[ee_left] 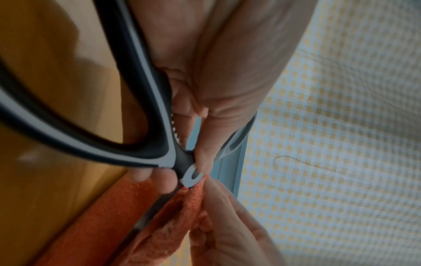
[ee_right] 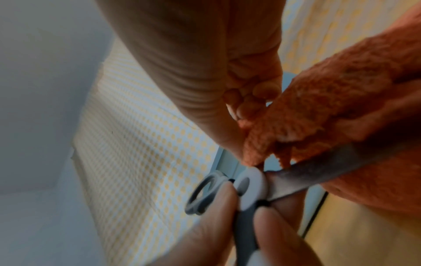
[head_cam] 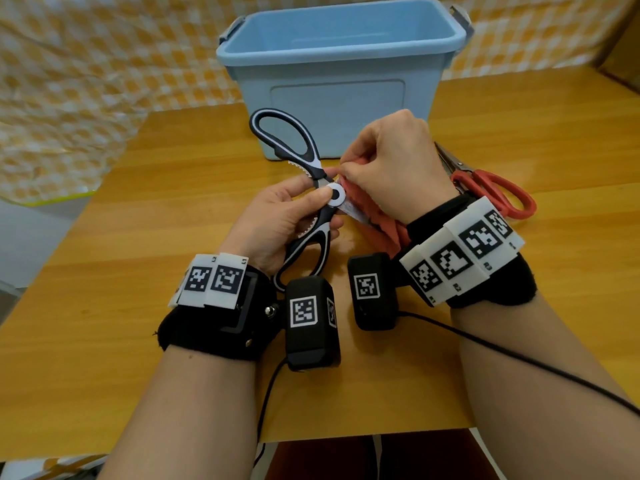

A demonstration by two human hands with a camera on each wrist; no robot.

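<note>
Black-and-white kitchen scissors are held above the wooden table, handles spread wide. My left hand grips them at the round white pivot, thumb on top; the left wrist view shows the fingers around the pivot. My right hand pinches an orange cloth against the blade just beyond the pivot. The right wrist view shows the cloth wrapped over the grey blade. The blade tips are hidden under the cloth.
A light blue plastic bin stands open just behind the hands. Red-handled scissors lie on the table to the right of my right wrist. A yellow checked cloth covers the area behind. The table's front edge is near.
</note>
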